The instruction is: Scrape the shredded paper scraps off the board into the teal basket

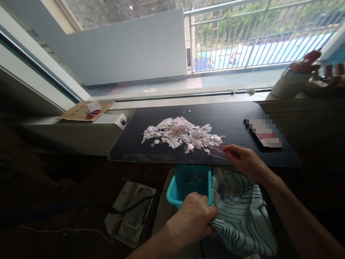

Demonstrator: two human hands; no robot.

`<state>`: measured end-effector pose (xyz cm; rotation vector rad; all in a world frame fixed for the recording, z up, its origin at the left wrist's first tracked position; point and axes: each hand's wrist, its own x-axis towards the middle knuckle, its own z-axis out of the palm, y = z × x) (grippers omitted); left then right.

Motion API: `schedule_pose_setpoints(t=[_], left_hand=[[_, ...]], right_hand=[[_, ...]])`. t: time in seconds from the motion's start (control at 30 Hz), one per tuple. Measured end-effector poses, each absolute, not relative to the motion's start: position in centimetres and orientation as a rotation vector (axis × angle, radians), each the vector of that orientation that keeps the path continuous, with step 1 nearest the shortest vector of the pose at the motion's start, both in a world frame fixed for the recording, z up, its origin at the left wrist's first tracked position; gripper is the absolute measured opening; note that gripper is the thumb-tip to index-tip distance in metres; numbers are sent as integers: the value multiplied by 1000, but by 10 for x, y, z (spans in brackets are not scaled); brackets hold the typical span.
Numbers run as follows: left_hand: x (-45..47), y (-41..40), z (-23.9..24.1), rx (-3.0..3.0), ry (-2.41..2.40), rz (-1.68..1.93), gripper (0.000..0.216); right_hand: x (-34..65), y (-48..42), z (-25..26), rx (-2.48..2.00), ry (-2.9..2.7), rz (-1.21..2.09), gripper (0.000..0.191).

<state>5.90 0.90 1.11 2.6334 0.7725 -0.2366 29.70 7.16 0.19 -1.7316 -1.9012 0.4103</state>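
Observation:
A heap of small pale pink and white paper scraps lies on a dark wood-grain tabletop. At the heap's right edge my right hand pinches a thin, see-through plastic piece that rests low against the tabletop. My left hand is closed at the near corner of a teal plastic bin, with gathered striped cloth at its fingers. Whether it also grips the bin's rim I cannot tell. The bin stands below the table's front edge. Several scraps lie in the cloth's folds.
A blurred-out flat object lies at the table's right. Red-handled scissors rest on a brown paper envelope by a white radiator. An open box sits on the floor. A hand-shaped model stands by the window.

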Motion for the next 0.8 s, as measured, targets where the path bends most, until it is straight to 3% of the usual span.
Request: schedule_pose_setpoints(t=[0.8], left_hand=[[63, 10, 12, 2655, 768, -240, 27]], right_hand=[[272, 76, 2, -1581, -1976, 580, 29]])
